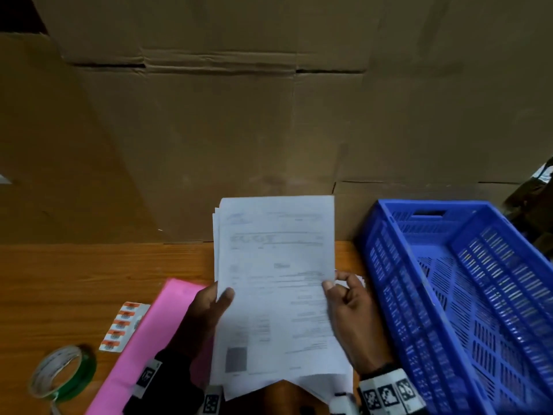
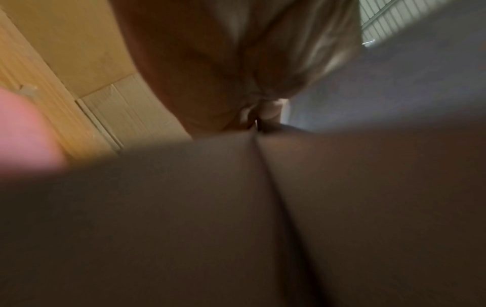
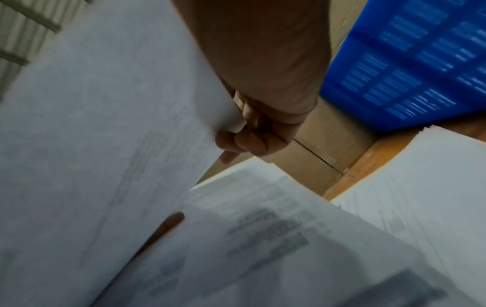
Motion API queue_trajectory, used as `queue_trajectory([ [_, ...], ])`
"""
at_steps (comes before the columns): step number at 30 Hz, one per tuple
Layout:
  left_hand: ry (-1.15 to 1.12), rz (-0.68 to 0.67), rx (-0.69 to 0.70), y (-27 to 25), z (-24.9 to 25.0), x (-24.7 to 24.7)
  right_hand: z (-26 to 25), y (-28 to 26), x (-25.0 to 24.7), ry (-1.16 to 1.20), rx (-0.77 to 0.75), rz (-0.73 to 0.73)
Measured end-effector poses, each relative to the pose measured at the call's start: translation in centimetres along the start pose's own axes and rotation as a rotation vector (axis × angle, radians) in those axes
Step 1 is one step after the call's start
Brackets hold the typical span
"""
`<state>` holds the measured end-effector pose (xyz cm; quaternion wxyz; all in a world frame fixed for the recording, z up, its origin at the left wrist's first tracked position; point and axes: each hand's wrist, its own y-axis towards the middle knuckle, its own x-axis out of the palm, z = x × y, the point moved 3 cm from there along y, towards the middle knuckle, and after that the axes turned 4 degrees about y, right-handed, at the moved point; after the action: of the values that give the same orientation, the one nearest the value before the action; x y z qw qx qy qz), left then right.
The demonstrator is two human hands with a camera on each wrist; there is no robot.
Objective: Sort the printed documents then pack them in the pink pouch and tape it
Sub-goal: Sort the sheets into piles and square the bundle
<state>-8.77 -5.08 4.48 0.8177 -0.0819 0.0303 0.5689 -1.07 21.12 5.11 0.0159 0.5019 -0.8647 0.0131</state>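
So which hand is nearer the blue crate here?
Right. The right hand pinches the right edge of the printed documents, just beside the blue crate. The left hand grips their left edge, over the pink pouch.

Head cam looks down; wrist cams close, sharing papers [image 1: 273,283].

The right hand [image 3: 252,133] pinches the edge of a raised printed sheet [image 3: 105,124], fingers [image 3: 247,141] curled behind the paper. Below the fingers lie more printed documents [image 3: 263,238] on a wooden table [image 3: 368,162]. Beyond the fingers stand a cardboard box [image 3: 328,133] and a blue slotted crate [image 3: 410,62].
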Motion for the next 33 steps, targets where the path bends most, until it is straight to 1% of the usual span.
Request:
queue_trajectory([
  [2, 0.096, -0.006, -0.002, -0.1, 0.5, 0.2, 1.9, -0.1, 0.9, -0.004, 0.065, -0.032],
  [4, 0.169, 0.019, 0.024, 0.0, 0.6, -0.1, 3.4, 0.3, 0.8, -0.091, 0.082, -0.024],
  [5, 0.176, 0.04, 0.024, 0.0, 0.4, -0.4, 4.5, 0.7, 0.2, -0.14, 0.093, 0.012],
  [7, 0.191, 0.07, 0.02, 0.0, 0.1, -1.0, 6.5, 1.0, -1.8, -0.277, 0.13, 0.136],
  [9, 0.189, 0.091, 0.028, -0.2, 0.0, -1.5, 8.7, 1.0, -4.0, -0.54, 0.22, 0.237],
  [11, 0.163, 0.113, 0.022, -0.4, -0.1, -2.1, 10.0, 0.4, -5.3, -0.679, 0.356, 0.233],
  [12, 0.157, 0.126, 0.017, -0.4, -0.2, -2.4, 10.4, 0.1, -5.7, -0.692, 0.39, 0.228],
  [13, 0.146, 0.139, 0.012, -0.5, -0.4, -2.7, 10.6, -0.2, -5.9, -0.703, 0.39, 0.231],
  [15, 0.132, 0.152, 0.009, -0.7, -0.6, -3.1, 10.6, -0.1, -6.3, -0.687, 0.343, 0.236],
  [16, 0.124, 0.155, 0.011, -0.8, -0.7, -3.2, 10.6, -0.1, -6.6, -0.677, 0.354, 0.238],
  [18, 0.126, 0.151, 0.001, -0.9, -1.0, -3.4, 10.5, 0.0, -7.3, -0.675, 0.433, 0.249],
  [20, 0.142, 0.156, -0.002, -1.0, -1.2, -3.5, 10.6, 0.1, -7.9, -0.701, 0.468, 0.244],
  [25, 0.154, 0.161, 0.014, -0.8, -1.3, -3.3, 11.9, 0.2, -8.6, -0.682, 0.433, 0.295],
  [27, 0.151, 0.15, 0.027, -0.9, -1.2, -3.1, 11.9, 0.2, -8.7, -0.706, 0.391, 0.307],
  [30, 0.155, 0.157, 0.025, -0.7, -1.3, -3.2, 11.5, 0.1, -8.6, -0.669, 0.251, 0.334],
  [33, 0.139, 0.148, 0.11, -0.6, -0.9, -3.4, 9.1, 0.2, -8.2, -0.623, 0.062, 0.336],
])
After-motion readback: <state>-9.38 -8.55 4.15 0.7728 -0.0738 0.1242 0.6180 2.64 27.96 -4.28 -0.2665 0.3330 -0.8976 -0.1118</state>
